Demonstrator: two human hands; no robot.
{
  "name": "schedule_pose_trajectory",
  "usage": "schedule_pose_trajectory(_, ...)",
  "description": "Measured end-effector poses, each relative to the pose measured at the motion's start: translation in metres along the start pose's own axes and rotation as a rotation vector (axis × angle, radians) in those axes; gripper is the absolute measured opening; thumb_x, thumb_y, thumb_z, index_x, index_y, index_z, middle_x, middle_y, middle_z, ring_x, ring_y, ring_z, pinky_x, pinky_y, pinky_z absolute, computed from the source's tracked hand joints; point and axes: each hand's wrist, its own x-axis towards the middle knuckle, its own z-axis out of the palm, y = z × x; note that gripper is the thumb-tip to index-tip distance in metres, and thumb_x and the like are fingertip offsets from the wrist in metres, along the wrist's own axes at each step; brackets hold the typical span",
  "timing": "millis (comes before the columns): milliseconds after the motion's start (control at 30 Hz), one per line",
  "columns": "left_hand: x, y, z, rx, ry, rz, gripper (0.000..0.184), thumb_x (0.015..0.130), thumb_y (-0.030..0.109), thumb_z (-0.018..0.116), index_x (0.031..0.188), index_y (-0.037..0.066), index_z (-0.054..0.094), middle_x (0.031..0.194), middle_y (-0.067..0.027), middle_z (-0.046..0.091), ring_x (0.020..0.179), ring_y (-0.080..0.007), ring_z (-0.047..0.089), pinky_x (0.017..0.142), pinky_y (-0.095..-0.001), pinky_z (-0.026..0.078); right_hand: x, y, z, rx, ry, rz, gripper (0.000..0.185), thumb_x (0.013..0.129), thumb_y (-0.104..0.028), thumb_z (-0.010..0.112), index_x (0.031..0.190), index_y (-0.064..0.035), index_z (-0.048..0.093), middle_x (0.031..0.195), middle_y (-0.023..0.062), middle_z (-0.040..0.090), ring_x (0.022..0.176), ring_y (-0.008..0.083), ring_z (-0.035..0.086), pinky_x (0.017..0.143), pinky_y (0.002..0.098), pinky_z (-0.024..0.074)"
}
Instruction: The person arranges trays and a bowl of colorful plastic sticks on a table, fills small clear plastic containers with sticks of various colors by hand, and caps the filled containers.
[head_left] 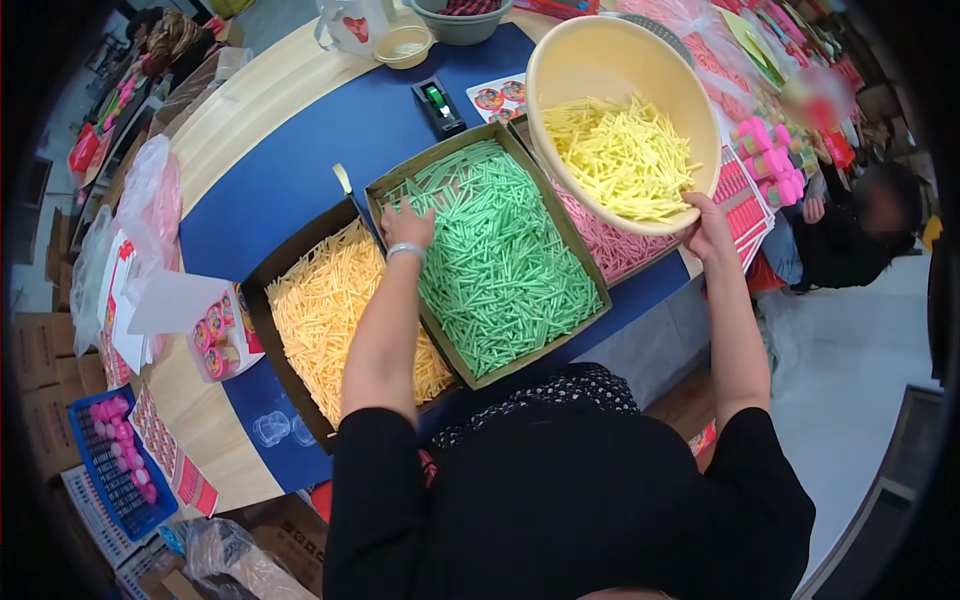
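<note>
Right hand (708, 228) gripping cream bowl (600, 60) by rim, upper right; left hand (412, 228) touching green sticks (510, 270), centre, grasp unclear. Bowl looking light, stiff; yellow sticks (625, 155) seeming slippery, needing level rim hold.

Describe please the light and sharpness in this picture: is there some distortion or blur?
Head view: strong wide-angle distortion, corners dark, the table edge bowed; light fairly even, floor pale and bright at the picture's right; green sticks quite distinct around the left hand, but the co-worker's head blurred.
</note>
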Motion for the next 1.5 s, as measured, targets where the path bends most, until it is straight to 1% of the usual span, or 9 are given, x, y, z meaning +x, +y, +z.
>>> schedule_pose_trajectory(100,-0.03,0.018,0.02,0.231,0.123,0.146,0.054,0.075,0.038,0.053,0.121,0.01,0.046,0.124,-0.0165,0.043,0.113,-0.0356,0.037,0.093,-0.0421,0.034,-0.017,-0.006,0.007,0.029,0.07,0.03,0.039,0.074,-0.005,0.05,0.108,0.0118,0.042,0.092,0.0231,0.057,0.068,0.0259,0.061,0.051,0.0257,0.0536)
schedule_pose_trajectory(333,-0.117,0.006,0.014,-0.27,-0.354,0.592,0.049,0.074,0.026,0.056,0.117,0.005,0.047,0.122,-0.0169,0.044,0.108,-0.0342,0.044,0.091,-0.0386,0.037,-0.001,0.019,-0.008,0.018,-0.008,0.063,0.041,0.075,-0.006,0.05,0.112,0.0107,0.041,0.1,0.0229,0.056,0.079,0.0263,0.06,0.064,0.0261,0.0523)
schedule_pose_trajectory(433,-0.112,0.02,-0.019,-0.19,-0.249,0.895,0.049,0.074,0.028,0.058,0.116,0.006,0.048,0.129,-0.017,0.037,0.111,-0.0356,0.042,0.09,-0.0403,0.037,-0.001,0.026,0.014,0.091,0.065,0.011,0.043,0.074,-0.005,0.05,0.112,0.0118,0.04,0.1,0.0247,0.054,0.08,0.0265,0.059,0.064,0.0275,0.0522)
schedule_pose_trajectory(667,0.038,0.081,0.037,-0.007,0.009,-0.118,0.049,0.076,0.039,0.054,0.113,0.008,0.049,0.121,-0.0155,0.04,0.105,-0.0347,0.04,0.092,-0.045,0.032,0.002,0.023,0.023,0.095,0.108,0.006,0.045,0.074,-0.005,0.049,0.116,0.011,0.039,0.106,0.0244,0.052,0.09,0.0281,0.056,0.079,0.0305,0.0477)
schedule_pose_trajectory(1000,0.003,0.1,0.068,-0.143,-0.138,0.58,0.04,0.07,0.032,0.055,0.105,0.014,0.056,0.121,-0.0121,0.045,0.104,-0.0316,0.045,0.093,-0.0504,0.03,0.016,0.027,0.043,0.028,0.067,-0.025,0.046,0.074,-0.002,0.048,0.117,0.0102,0.038,0.104,0.0245,0.052,0.088,0.0289,0.056,0.077,0.0294,0.049)
schedule_pose_trajectory(1100,-0.036,0.1,0.042,-0.547,-0.367,0.477,0.044,0.073,0.028,0.052,0.115,0.012,0.052,0.127,-0.0128,0.042,0.108,-0.0355,0.044,0.096,-0.0468,0.03,0.028,0.039,0.07,-0.001,-0.06,-0.013,0.049,0.074,0.001,0.047,0.12,0.0102,0.034,0.108,0.0247,0.051,0.089,0.0298,0.057,0.078,0.031,0.0494)
schedule_pose_trajectory(1267,-0.095,0.063,0.054,0.018,0.111,0.996,0.049,0.083,0.025,0.044,0.128,0.005,0.038,0.132,-0.0169,0.035,0.119,-0.0334,0.037,0.098,-0.043,0.029,0.037,0.095,0.124,-0.132,-0.173,0.205,0.042,0.071,-0.001,0.05,0.111,0.0106,0.042,0.09,0.0223,0.056,0.069,0.028,0.06,0.052,0.0306,0.0534)
schedule_pose_trajectory(1433,-0.128,0.068,-0.02,-0.122,-0.556,0.551,0.043,0.084,0.024,0.041,0.122,0.004,0.042,0.125,-0.0156,0.043,0.113,-0.0333,0.041,0.094,-0.0439,0.032,0.055,0.185,0.146,-0.288,-0.245,0.057,0.035,0.072,-0.008,0.049,0.102,0.0092,0.051,0.08,0.0188,0.058,0.058,0.0207,0.056,0.044,0.0253,0.0463)
schedule_pose_trajectory(1500,-0.145,0.063,-0.036,-0.107,-0.5,0.565,0.041,0.084,0.023,0.043,0.121,0.004,0.043,0.123,-0.0154,0.044,0.112,-0.033,0.043,0.094,-0.0427,0.033,0.061,0.186,0.144,-0.261,-0.241,0.115,0.035,0.073,-0.012,0.052,0.103,0.0063,0.052,0.081,0.017,0.059,0.056,0.0206,0.056,0.042,0.0255,0.0454)
